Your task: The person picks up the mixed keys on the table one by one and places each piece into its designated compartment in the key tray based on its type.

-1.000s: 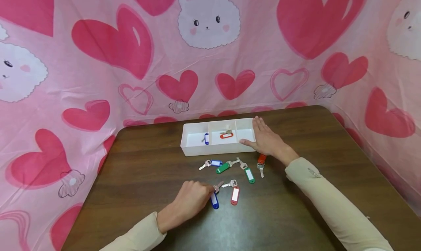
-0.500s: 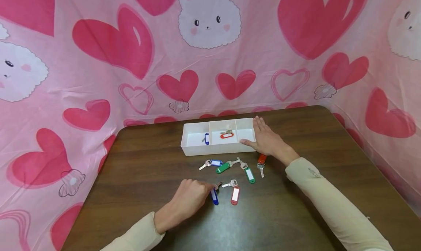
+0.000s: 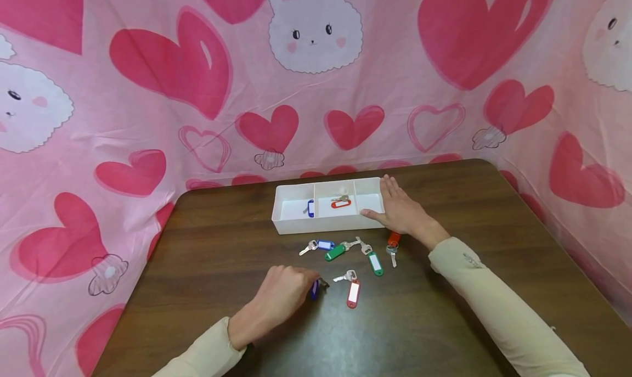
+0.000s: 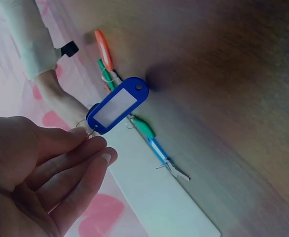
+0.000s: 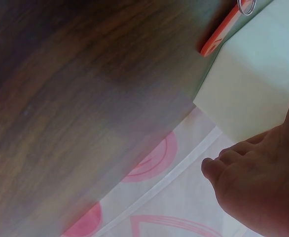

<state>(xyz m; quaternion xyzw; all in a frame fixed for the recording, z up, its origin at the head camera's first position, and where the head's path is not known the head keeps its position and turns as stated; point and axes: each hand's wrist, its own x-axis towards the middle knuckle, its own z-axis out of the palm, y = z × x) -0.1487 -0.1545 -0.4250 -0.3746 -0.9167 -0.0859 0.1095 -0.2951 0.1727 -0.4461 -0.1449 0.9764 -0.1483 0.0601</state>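
My left hand (image 3: 282,290) pinches the metal ring of a blue-tagged key (image 4: 116,107) between thumb and forefinger. The tag hangs over the table in the left wrist view, white label showing; the key itself is mostly hidden there. My right hand (image 3: 404,211) lies with straight fingers against the right end of a white three-compartment tray (image 3: 328,225), thumb over its front wall. A blue-tagged key (image 3: 310,208) is in the left compartment and a red-tagged key (image 3: 340,203) in the middle one. Just right of my left hand lies another red-tagged key (image 3: 353,293).
In front of the tray lie a blue-tagged key (image 3: 324,245), two green-tagged keys, one angled left (image 3: 336,252) and one upright (image 3: 375,263), and an orange-red-tagged key (image 3: 393,240) below my right wrist. A pink heart-patterned cloth (image 3: 316,97) hangs behind the brown table (image 3: 222,245).
The left hand has lifted the blue-tagged key off the table and drawn it slightly left, away from the red-tagged key. The right hand and tray have stayed put.
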